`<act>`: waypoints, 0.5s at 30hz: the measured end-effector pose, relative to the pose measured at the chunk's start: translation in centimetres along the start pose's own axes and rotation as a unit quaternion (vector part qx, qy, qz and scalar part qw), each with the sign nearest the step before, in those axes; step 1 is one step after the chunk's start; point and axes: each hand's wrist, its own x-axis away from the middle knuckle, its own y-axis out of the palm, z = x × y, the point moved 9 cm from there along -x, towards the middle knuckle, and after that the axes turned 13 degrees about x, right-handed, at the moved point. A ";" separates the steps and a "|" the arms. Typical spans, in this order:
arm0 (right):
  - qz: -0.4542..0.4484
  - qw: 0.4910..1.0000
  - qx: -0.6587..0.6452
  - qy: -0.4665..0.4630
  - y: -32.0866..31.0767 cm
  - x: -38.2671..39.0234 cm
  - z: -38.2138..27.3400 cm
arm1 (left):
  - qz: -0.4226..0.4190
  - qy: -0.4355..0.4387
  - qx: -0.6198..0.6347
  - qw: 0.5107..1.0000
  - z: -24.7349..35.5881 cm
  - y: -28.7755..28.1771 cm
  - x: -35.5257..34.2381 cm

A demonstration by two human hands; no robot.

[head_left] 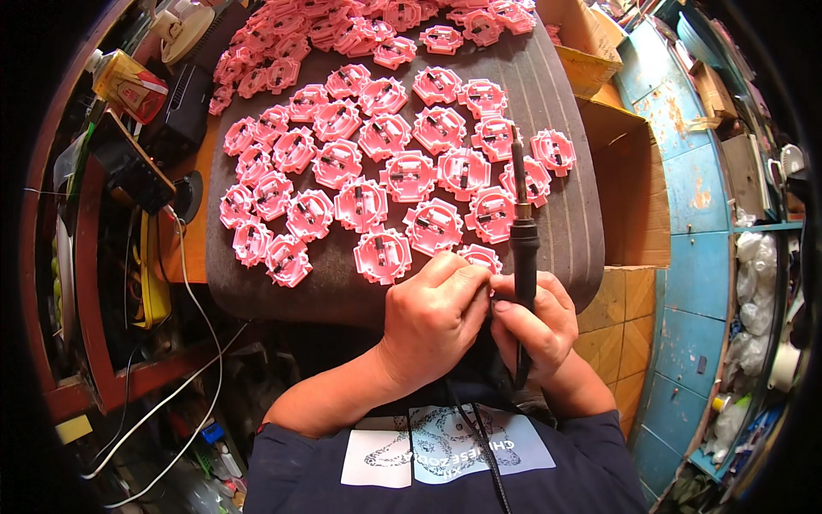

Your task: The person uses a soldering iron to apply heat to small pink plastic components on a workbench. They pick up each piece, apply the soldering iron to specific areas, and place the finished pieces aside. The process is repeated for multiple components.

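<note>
ok so the right hand [541, 325], at about 4 o'clock, is curled around a black-handled soldering iron [525, 248], its slim metal end pointing to 12. the left hand [437, 300] is near 5 o'clock with thumb and fingers pinched closed, tips right up by the right hand's; can't tell what's between them, it's too small and covered. one pink part [479, 256] sits just at 12 o'clock from the fingertips, partly hidden behind the left hand. more pink pieces [408, 177] with black and silvery bits are spread over the dark striped board [567, 236], with a heap [351, 36] piled at 12. cardboard box [638, 188] between 2 and 3, bottle [133, 86] at 10.
</note>
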 end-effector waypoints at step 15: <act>-0.002 0.999 -0.022 0.027 0.9 0.0 0.9 | 0.052 0.037 -0.001 0.998 0.2 -0.1 0.8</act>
